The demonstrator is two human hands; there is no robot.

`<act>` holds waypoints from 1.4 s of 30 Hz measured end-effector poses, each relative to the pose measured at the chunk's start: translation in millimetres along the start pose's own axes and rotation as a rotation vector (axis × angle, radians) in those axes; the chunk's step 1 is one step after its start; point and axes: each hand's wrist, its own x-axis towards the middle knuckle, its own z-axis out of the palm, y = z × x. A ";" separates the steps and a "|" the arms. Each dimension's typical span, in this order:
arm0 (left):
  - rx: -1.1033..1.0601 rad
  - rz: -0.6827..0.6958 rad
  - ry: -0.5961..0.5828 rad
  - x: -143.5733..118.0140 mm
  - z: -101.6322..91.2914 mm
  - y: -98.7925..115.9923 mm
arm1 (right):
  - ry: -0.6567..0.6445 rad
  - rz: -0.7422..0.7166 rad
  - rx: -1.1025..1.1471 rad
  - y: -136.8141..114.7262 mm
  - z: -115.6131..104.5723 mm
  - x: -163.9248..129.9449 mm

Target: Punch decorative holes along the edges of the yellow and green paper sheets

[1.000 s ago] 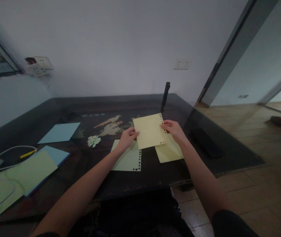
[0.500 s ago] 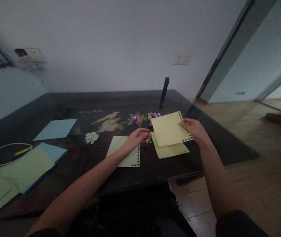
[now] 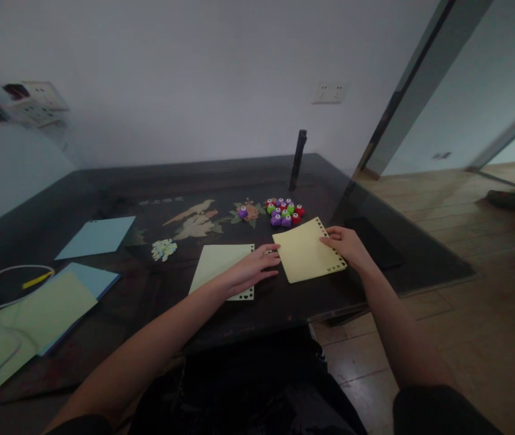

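Observation:
My right hand (image 3: 346, 246) pinches the right edge of a yellow paper sheet (image 3: 305, 251) between thumb and fingers. Small cut-out shapes line the sheet's right edge, and more show near its lower right corner. It lies over another yellow sheet, which is mostly hidden. My left hand (image 3: 257, 266) is open, its fingers apart, with the fingertips at the yellow sheet's left edge. Beneath my left hand and wrist lies a pale green sheet (image 3: 214, 260) with star and heart cut-outs. A few paper bits show near my left fingertips.
Behind the yellow sheet cluster several small purple, green and red craft punches (image 3: 285, 211). One purple punch (image 3: 243, 212) sits apart. Paper scraps (image 3: 163, 249), blue paper (image 3: 98, 235), green paper (image 3: 53, 302) and a white cable (image 3: 12, 266) lie left. A black post (image 3: 298, 160) stands at the back.
My right hand has lowered the upper yellow sheet onto the one below, uncovering more punches. My left hand has moved slightly down, its fingers now by the sheet's left edge.

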 end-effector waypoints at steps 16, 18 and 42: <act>0.069 0.028 -0.013 0.0 1.2 -5.0 | 0.275 -0.146 -0.799 -1.8 3.8 -6.7; 0.068 0.026 -0.002 -0.1 1.8 -4.9 | 0.263 -0.134 -0.826 -1.1 3.8 -6.9; 0.204 0.107 -0.047 -6.9 -1.2 8.4 | 0.328 -0.242 -1.078 -8.6 15.4 -15.3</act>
